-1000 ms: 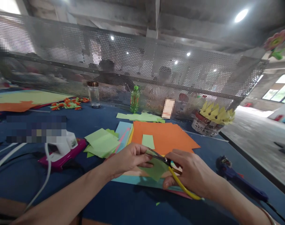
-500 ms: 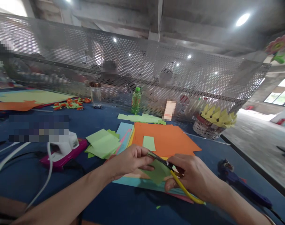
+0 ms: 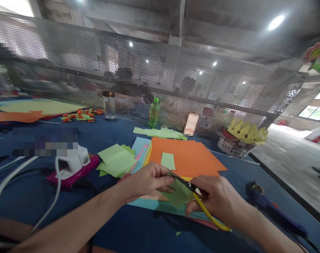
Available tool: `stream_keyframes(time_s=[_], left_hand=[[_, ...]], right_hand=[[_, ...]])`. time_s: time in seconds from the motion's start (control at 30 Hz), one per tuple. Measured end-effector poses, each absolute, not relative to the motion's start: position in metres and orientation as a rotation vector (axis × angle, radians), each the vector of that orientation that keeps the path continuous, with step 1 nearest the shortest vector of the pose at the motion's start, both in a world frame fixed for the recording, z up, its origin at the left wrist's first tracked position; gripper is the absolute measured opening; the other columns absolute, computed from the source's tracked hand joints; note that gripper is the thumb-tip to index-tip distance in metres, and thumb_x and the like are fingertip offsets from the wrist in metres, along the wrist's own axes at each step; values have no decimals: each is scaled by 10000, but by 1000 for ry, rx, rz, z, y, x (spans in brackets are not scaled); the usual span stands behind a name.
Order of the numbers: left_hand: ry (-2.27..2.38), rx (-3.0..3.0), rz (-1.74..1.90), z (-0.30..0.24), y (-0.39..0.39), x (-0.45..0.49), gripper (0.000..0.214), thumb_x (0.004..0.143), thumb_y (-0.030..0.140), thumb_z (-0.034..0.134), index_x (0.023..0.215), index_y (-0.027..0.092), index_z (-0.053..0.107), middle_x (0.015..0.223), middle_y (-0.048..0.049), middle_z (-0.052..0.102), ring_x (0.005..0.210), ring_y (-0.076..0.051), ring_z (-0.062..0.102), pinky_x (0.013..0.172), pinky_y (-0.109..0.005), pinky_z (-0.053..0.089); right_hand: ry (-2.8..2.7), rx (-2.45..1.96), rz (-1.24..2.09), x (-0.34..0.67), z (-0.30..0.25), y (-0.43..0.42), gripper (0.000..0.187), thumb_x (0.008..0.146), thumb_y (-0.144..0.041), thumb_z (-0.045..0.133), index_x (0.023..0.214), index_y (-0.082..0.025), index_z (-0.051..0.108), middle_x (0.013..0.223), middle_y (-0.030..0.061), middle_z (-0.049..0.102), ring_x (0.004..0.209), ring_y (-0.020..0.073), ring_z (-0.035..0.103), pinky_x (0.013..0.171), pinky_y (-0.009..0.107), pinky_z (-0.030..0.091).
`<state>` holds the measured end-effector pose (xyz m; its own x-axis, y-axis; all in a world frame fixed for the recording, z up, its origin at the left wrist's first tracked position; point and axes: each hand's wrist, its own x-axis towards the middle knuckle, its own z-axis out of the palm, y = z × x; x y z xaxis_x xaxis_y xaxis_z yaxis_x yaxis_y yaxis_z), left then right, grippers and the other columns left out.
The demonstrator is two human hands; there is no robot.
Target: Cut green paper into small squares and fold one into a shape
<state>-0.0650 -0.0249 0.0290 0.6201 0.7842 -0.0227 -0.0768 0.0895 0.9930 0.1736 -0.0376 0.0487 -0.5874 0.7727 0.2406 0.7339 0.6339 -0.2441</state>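
The person's left forearm was bare and stretched from the lower left corner, slanting up toward the right, with the wrist nearly in line. The left grip was closed in a pinch, its bent fingers drawn together and pointing right. The right forearm, also bare, lay at a slant from the lower right corner up toward the left. The right grip was curled closed, its upper digits bent leftward and one lower digit set apart from them. The two grips faced each other, near but not touching, the left slightly higher in view.
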Motion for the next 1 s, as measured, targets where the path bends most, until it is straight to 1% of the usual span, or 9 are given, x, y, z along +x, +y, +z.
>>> stream_keyframes(time_s=[0.2,0.37,0.53,0.63,0.8,0.93,1.0], left_hand=[[678,1341,714,27,-26,-66,244,868,314,663,1023,147,752,1036,-85,753,953,-186,690,902,-298,531],[706,1321,710,29,-27,-65,231,847,335,684,936,136,762,980,-81,760,920,-186,695,894,-304,537],[687,1338,701,28,-26,-66,252,847,355,683,946,135,758,990,-82,756,920,-186,692,896,-311,538],[692,1335,699,27,-26,-66,249,842,358,690,910,128,757,956,-80,757,910,-191,693,892,-318,541],[661,1344,682,28,-27,-67,236,865,328,671,1006,158,755,1000,-70,755,926,-173,689,883,-287,538],[662,1337,688,29,-28,-68,238,859,334,678,982,148,762,992,-80,758,913,-179,693,882,-296,540],[659,1328,685,30,-28,-68,243,852,336,685,987,150,764,992,-81,759,907,-176,695,875,-288,541]], right_hand=[[-2538,-1119,-7,176,44,-36,573,771,-723,598,625,-174,521,538,-48,470,466,73,355,475,223,177],[-2552,-1038,-130,179,40,-34,588,769,-737,581,626,-169,528,522,-47,497,432,67,401,468,228,186],[-2557,-997,-223,181,38,-35,592,777,-747,555,654,-167,551,520,-37,530,432,82,460,468,239,193],[-2571,-1000,-226,182,38,-35,580,794,-732,552,659,-168,549,524,-38,527,435,84,464,474,243,201],[-2571,-1033,-168,179,38,-37,559,799,-715,572,685,-169,555,563,-25,530,454,91,466,470,241,204],[-2561,-1043,-143,177,38,-37,563,797,-722,566,681,-171,550,561,-28,508,446,87,433,468,239,200],[-2567,-1050,-124,177,38,-37,578,769,-742,577,687,-171,550,565,-30,500,451,88,427,468,236,202]])
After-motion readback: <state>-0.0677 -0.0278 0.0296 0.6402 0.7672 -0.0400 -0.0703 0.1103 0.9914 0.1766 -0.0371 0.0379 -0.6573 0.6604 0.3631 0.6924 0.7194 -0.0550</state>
